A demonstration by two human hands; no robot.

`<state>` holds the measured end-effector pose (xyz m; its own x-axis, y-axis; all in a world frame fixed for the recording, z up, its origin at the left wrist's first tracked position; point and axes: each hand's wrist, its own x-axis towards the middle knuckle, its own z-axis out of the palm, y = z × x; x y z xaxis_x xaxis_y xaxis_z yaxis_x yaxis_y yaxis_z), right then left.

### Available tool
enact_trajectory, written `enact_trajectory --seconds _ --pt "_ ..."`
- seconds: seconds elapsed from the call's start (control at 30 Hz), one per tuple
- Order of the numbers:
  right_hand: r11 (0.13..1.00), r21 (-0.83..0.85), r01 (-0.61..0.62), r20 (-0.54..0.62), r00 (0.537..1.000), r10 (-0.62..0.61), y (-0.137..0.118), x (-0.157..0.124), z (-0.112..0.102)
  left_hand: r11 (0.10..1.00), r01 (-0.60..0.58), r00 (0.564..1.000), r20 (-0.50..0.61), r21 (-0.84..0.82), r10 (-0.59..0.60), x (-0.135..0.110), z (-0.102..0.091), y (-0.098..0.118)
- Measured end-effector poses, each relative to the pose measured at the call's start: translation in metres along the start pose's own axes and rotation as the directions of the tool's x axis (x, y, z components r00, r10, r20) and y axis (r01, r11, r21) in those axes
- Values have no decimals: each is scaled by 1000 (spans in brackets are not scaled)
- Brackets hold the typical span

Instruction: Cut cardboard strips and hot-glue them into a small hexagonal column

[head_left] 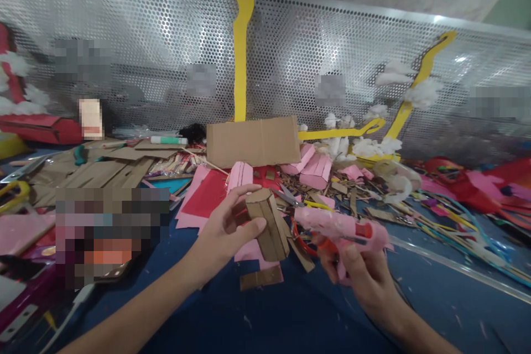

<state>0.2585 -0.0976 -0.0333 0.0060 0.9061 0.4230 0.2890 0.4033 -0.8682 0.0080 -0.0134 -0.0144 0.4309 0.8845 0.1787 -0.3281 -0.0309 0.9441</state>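
My left hand (pixel 222 232) is closed around a small folded cardboard piece (pixel 267 224), held upright above the blue table (pixel 257 321). My right hand (pixel 365 271) grips the handle of a pink glue gun (pixel 338 227), whose nozzle points left toward the cardboard piece and ends close to its right side. Scissors with red handles (pixel 298 213) lie on the table just behind the glue gun. A small flat cardboard strip (pixel 260 278) lies on the table below the held piece.
A larger cardboard sheet (pixel 253 142) stands at the back centre before a perforated metal screen (pixel 166 50). Pink and red paper (pixel 207 196), cardboard scraps (pixel 103 171), yellow paper shapes (pixel 240 44) and cotton tufts (pixel 373 146) litter the table. Red craft pieces (pixel 477 182) lie right.
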Motion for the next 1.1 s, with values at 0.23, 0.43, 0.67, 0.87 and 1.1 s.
enact_trajectory --seconds 0.23,0.43,0.67,0.87,1.1 --pt "1000 26 -8 13 1000 8 -5 1 4 998 -2 1000 21 57 1 0 -3 -3" --pt "1000 12 26 18 999 -26 -9 4 7 996 -41 999 14 80 40 -1 -1 -4" --pt "994 -61 88 -6 996 -89 -6 -2 2 981 -101 994 -22 168 106 -3 2 0" --pt "971 -202 128 5 992 -130 -5 -7 -4 961 -171 977 -90 217 194 -5 5 -1" --pt "974 -204 97 -21 994 -104 6 -11 -7 912 -258 942 -124 318 310 -6 5 1"
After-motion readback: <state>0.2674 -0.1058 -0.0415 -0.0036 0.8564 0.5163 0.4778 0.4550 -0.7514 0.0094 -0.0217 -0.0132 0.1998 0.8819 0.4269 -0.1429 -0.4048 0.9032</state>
